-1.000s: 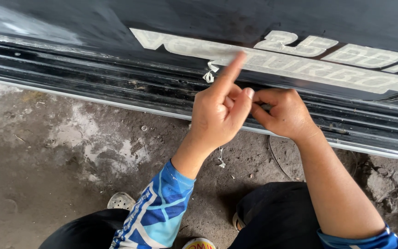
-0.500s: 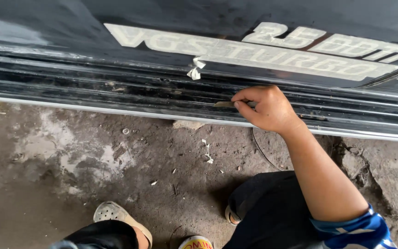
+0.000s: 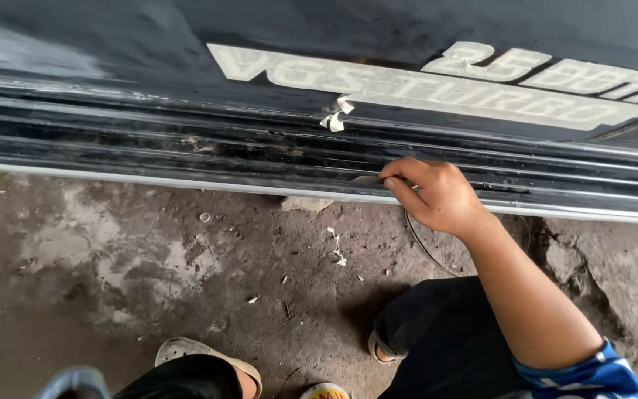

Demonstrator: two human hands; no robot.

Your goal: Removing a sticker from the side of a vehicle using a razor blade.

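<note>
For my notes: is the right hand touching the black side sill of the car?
Touching: in the head view the right hand presses its fingertips against the black side sill.

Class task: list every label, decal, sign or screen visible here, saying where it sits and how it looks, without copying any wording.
Lettering decal: on the black vehicle body panel, upper centre to right; long slanted strip of pale cream block characters, worn.
Peeled decal scrap: hangs at the strip's lower edge, curled, whitish.
Right hand: below the decal, fingertips on the ribbed sill.
No screens, signs or packages.
</note>
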